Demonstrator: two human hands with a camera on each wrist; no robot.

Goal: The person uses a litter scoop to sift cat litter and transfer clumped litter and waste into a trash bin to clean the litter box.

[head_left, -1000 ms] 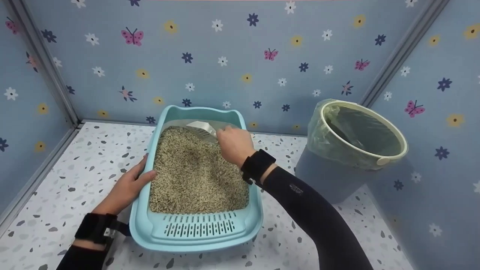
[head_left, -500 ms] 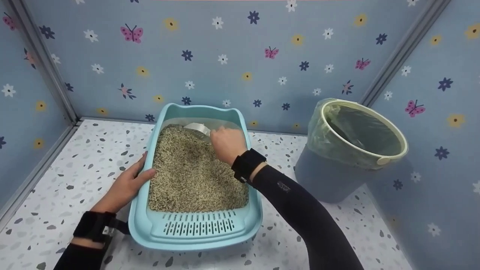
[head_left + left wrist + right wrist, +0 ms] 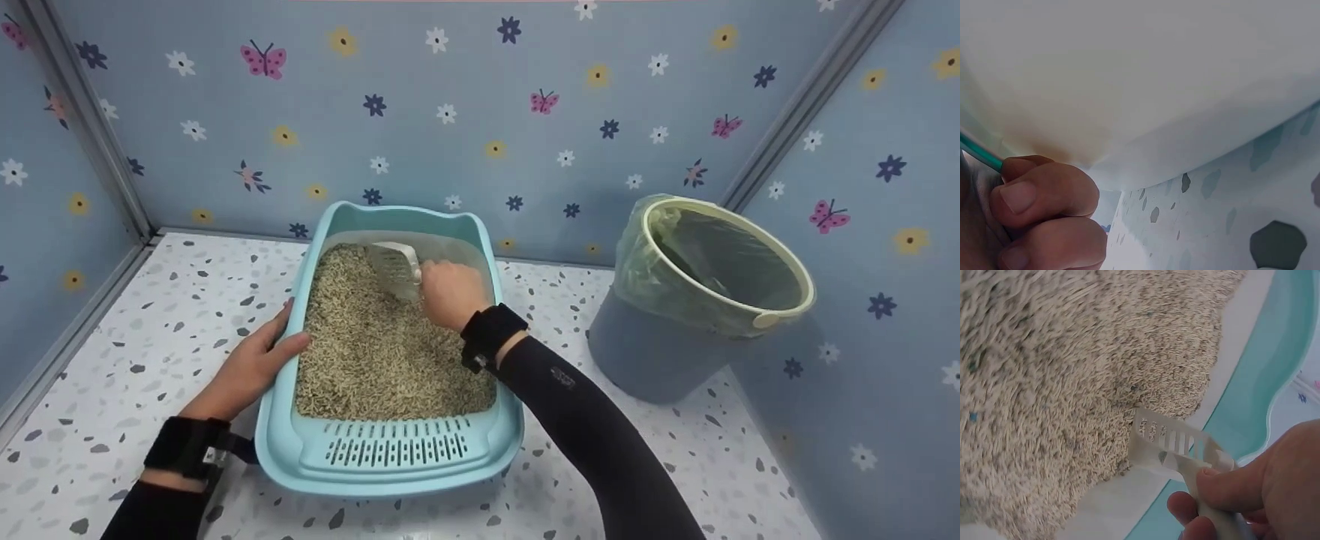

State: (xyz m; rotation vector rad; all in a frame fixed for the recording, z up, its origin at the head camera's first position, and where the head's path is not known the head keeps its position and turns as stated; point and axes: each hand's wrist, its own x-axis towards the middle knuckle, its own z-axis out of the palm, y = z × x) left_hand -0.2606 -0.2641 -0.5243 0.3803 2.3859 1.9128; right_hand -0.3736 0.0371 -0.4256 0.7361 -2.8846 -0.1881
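Observation:
A light-blue litter box [image 3: 390,484] filled with tan pellet litter [image 3: 382,360] stands on the floor, with a slotted step at its near end. My right hand [image 3: 454,296] grips the handle of a pale slotted litter scoop [image 3: 397,262] near the box's far end. In the right wrist view, the tilted scoop [image 3: 1171,436] has its front edge at the litter, and some litter shows through its slots. My left hand [image 3: 247,371] holds the box's left rim, thumb on top. Curled fingers [image 3: 1044,191] show under that rim in the left wrist view, against the box's pale outer wall [image 3: 1157,84].
To the right stands a grey-blue waste bin [image 3: 637,352] with a cream rim ring and a translucent yellowish bag [image 3: 634,262] lining it. Walls with flowers and butterflies [image 3: 465,75] enclose the speckled floor [image 3: 157,337] at the back and both sides.
My right hand has shifted slightly left, and the scoop has turned so its slotted face now shows in the head view. My left hand keeps its hold on the rim.

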